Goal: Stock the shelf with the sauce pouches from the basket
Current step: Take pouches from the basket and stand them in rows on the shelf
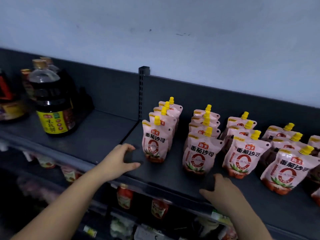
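Several rows of pink yellow-capped plastic sauce pouches stood upright on dark grey metal shelf, left hand spread empty beside leftmost row, right hand spread empty at front edge

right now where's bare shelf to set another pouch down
Widest bare shelf lies between the soy sauce bottle and the leftmost pouch row. A narrower lane runs between that row and the second row. The rows further right crowd together.
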